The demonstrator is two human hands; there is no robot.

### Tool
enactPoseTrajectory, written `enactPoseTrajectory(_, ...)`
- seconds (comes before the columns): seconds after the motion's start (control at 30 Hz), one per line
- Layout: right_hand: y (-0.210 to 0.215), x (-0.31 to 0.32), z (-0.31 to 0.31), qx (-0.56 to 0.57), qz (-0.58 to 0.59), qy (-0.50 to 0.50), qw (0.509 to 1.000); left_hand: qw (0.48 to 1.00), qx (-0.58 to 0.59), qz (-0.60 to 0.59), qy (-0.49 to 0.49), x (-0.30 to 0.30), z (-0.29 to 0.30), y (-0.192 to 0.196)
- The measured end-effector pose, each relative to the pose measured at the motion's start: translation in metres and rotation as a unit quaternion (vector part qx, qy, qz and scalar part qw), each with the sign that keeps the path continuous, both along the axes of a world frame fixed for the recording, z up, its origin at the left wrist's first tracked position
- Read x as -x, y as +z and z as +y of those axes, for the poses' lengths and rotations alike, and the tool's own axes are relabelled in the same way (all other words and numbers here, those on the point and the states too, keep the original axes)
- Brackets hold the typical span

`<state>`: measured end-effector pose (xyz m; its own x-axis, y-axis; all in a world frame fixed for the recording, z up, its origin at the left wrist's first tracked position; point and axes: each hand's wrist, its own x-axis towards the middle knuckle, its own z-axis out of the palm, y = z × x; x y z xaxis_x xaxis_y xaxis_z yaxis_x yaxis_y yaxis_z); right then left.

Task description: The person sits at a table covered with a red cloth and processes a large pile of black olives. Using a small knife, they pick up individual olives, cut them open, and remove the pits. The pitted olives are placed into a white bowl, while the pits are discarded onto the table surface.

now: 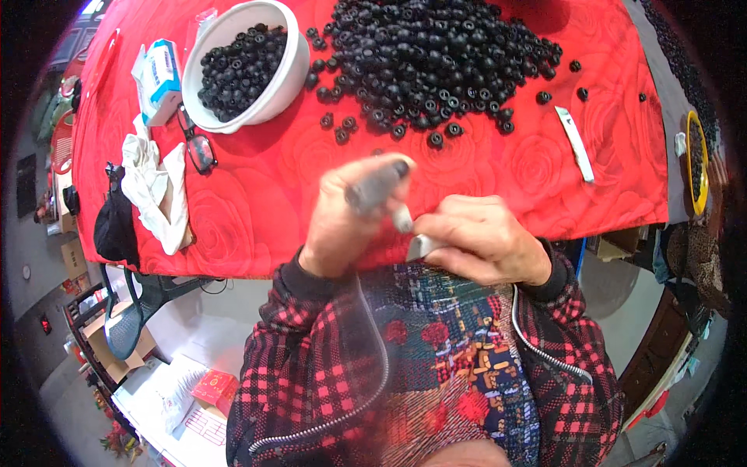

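Note:
My left hand [346, 222] is raised over the table's near edge, its fingers closed around a small black round part [401, 166] at the fingertips; a dark covering wraps one finger. My right hand [486, 237] sits just right of it, gripping a small grey blade-like tool [420, 246] that points toward the left hand. The two hands nearly touch. A big heap of black ring-shaped parts [436, 58] lies on the red rose-patterned tablecloth [257, 194] beyond the hands. A white bowl [292, 70] at the upper left holds more of the same black parts.
Eyeglasses [198, 148], a white and blue box [159, 78] and a crumpled white cloth [159, 191] lie left of the bowl. A white strip-shaped object [576, 144] lies to the right. A yellow bowl [695, 159] stands at the far right edge. A chair [128, 311] and cardboard boxes stand below left.

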<state>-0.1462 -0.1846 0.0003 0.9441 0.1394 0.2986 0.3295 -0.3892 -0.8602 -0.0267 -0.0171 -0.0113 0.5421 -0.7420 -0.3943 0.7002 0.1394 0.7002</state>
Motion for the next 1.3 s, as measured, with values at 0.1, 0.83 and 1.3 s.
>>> enactPoseTrajectory(0.1,0.006,-0.001,-0.014,-0.075,-0.024,-0.101,0.992,0.995,0.072,-0.003,-0.064,0.0,-0.002,0.009)
enactPoseTrajectory(0.83,0.023,-0.003,0.007,0.095,-0.111,-0.06,0.987,0.991,0.127,-0.043,-0.002,0.018,0.017,0.001)
enactPoseTrajectory(1.3,0.03,0.002,0.012,0.07,-0.027,-0.205,0.976,0.946,0.03,-0.322,-0.022,0.021,0.014,0.024)
